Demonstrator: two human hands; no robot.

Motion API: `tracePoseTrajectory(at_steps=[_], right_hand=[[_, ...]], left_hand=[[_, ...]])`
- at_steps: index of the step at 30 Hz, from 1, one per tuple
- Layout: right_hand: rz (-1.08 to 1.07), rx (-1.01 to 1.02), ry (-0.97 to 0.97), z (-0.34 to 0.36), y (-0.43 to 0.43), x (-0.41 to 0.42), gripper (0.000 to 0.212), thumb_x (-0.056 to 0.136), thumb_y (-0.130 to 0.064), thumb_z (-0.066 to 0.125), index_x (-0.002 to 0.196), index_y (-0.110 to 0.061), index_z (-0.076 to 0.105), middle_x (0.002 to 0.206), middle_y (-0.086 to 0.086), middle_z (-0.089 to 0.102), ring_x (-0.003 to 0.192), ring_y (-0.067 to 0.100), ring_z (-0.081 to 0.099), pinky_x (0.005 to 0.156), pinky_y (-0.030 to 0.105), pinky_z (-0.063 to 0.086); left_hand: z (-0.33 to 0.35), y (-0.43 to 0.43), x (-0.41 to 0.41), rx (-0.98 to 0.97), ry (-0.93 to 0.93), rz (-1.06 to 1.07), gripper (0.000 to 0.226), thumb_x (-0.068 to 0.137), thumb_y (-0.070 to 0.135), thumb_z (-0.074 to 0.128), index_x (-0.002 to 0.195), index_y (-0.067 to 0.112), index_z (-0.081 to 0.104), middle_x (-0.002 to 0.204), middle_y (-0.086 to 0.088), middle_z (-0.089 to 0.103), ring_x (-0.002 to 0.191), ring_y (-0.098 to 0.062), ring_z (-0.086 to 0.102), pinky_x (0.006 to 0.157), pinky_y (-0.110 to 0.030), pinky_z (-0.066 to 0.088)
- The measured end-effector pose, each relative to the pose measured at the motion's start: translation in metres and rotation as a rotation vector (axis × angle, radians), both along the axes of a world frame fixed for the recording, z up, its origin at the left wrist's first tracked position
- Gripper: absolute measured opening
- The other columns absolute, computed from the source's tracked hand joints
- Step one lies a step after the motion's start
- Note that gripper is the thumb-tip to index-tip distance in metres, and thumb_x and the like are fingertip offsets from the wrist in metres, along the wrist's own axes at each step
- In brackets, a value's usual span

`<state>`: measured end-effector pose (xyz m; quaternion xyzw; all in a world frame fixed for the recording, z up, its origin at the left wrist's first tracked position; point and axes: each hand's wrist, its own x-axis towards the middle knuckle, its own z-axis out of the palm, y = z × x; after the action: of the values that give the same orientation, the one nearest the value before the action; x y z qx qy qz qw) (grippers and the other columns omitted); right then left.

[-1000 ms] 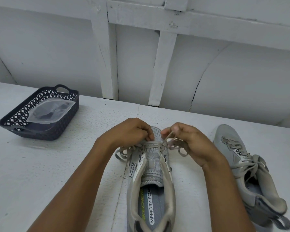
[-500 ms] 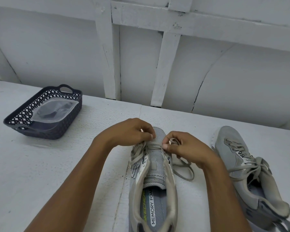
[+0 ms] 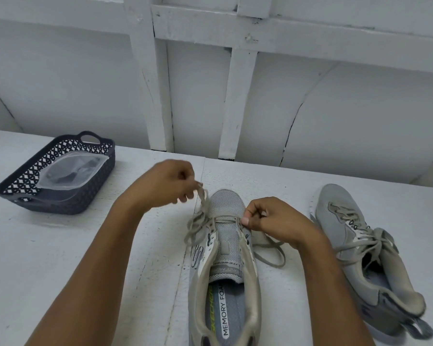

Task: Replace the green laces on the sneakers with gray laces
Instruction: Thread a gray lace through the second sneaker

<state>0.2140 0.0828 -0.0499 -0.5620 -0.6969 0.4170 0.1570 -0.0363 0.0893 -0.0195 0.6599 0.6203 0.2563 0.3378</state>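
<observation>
A person's two bare hands work on a gray sneaker that lies on a white table, toe pointing away from the person.

The left hand is raised above and to the left of the toe. Its thumb and fingertips pinch one end of a gray lace, which runs from the pinch down to the eyelets nearest the toe. More of this lace hangs in loose loops just below the left hand, against the shoe's left side.

The right hand sits low at the shoe's right edge, fingers curled. Its thumb and forefinger pinch the lace where it leaves the right-hand eyelet. Below this hand the other lace end lies in a slack loop on the table.

Between the forearms, the insole shows black letters reading "MEMORY FOA", cut off by the tongue, beside yellow-green letters that look like "SKECHERS". Small writing on the tongue is too small to read.

To the right of the right hand lies a second sneaker, gray, fully laced, tipped on its side. Well to the left of the left hand stands a dark lattice basket holding a clear plastic bag. A white boarded wall rises behind the table.
</observation>
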Motion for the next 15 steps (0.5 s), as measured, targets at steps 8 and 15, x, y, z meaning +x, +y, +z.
tracePoseTrajectory(at_steps=[8,15], right_hand=[[0.027,-0.016,-0.016,0.0009,0.0013,-0.0004,0.014,0.092,-0.020,0.066,0.078,-0.020,0.067,0.057,-0.019,0.060,0.057,-0.003,0.049,0.064,0.023,0.038],[0.031,-0.028,-0.014,0.0001,0.0007,-0.0011,0.015,0.094,-0.020,0.064,0.079,-0.020,0.065,0.066,-0.012,0.058,0.063,0.008,0.049,0.065,0.027,0.039]], left_hand=[[0.0007,0.0061,-0.0058,0.073,-0.645,0.397,0.011,0.094,0.012,0.057,0.089,0.002,0.061,0.091,-0.016,0.074,0.084,-0.029,0.073,0.080,-0.045,0.060],[-0.0004,0.0043,-0.0076,-0.197,-0.948,0.210,0.018,0.098,0.021,0.051,0.082,0.016,0.046,0.062,-0.006,0.052,0.040,-0.011,0.027,0.036,-0.017,0.027]])
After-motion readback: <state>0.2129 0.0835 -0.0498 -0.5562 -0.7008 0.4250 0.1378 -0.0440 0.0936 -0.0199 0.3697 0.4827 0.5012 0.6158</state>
